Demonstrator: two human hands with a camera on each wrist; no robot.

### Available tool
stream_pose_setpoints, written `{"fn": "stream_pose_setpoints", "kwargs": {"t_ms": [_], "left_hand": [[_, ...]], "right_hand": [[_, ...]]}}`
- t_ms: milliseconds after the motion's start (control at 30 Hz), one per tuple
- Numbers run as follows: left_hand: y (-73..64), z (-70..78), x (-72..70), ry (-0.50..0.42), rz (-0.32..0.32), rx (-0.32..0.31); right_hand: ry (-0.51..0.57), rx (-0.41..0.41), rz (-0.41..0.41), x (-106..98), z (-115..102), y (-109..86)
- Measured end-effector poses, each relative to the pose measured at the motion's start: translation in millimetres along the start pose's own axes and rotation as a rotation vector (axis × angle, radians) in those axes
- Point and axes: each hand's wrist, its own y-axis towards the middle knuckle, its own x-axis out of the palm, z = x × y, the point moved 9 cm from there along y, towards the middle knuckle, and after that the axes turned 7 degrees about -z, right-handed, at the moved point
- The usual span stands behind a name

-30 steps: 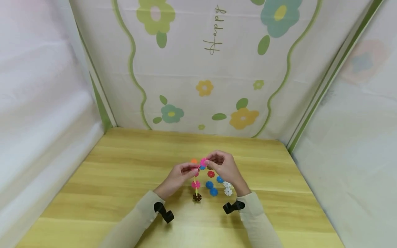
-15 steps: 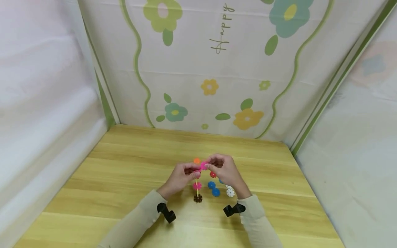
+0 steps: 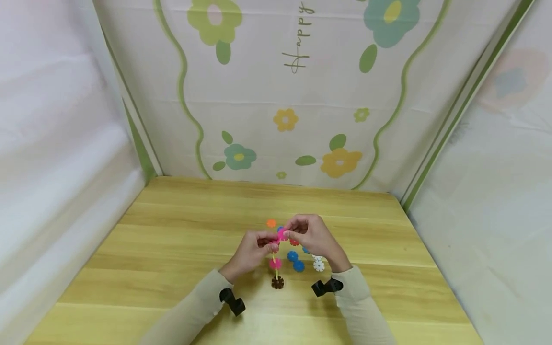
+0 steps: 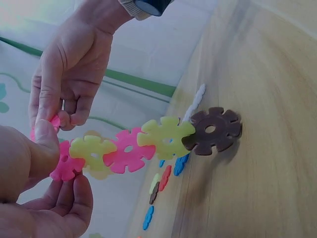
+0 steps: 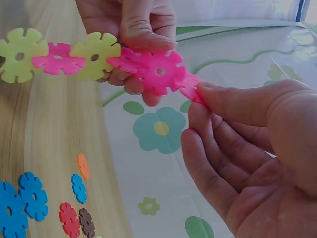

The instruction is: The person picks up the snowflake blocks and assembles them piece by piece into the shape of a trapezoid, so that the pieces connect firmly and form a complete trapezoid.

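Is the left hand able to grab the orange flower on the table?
Probably yes: the orange flower lies beyond the left hand, with nothing covering it. But that hand pinches the chain, so it might need to let go first.

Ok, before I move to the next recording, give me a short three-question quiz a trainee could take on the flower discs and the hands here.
1. True or false: the end of the chain away from the hands is a brown disc.
2. Which colour of disc does the right hand pinch? A) Blue B) Pink C) White
3. In the head view, what colour is the loose disc lying farthest from the person?

Key:
1. True.
2. B: its thumb and fingers pinch a pink disc.
3. Orange: the orange disc lies beyond the other loose discs on the table.
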Motion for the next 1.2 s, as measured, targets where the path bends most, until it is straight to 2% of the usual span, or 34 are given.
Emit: {"fn": "stream_pose_setpoints", "kwargs": {"t_ms": [333, 433, 567, 700, 900, 1067, 1200], "left_hand": [[-0.3, -4.3, 3.0, 0.04, -0.003, -0.022], [0.2, -4.1, 1.0, 0.031, -0.04, -0.02], [0.2, -4.2, -3.3, 0.011, -0.099, -0.06], [0.1, -4.2, -14.5, 0.004, -0.068, -0.09], [4.5, -4.0, -16.5, -0.018, -0.05, -0.086], [3.2, -8.0, -25.0, -0.018, -0.009, -0.114], [1.3, -16.1, -29.9, -0.028, 0.006, -0.145]], "right_hand": [[0.001, -0.012, -0.046, 2.3, 2.1, 0.2], [0.017, 0.007, -0.029, 2.4, 7.4, 1.9], [0.038, 0.035, -0.002, 0.9, 15.5, 2.7], [0.058, 0.034, -0.027, 6.7, 17.7, 7.4], [0.079, 0.006, -0.094, 15.1, 18.0, 11.6], [-0.004, 0.066, -0.095, 8.5, 26.1, 8.1], [-0.141, 0.142, -0.162, 12.3, 38.8, 3.4]]}}
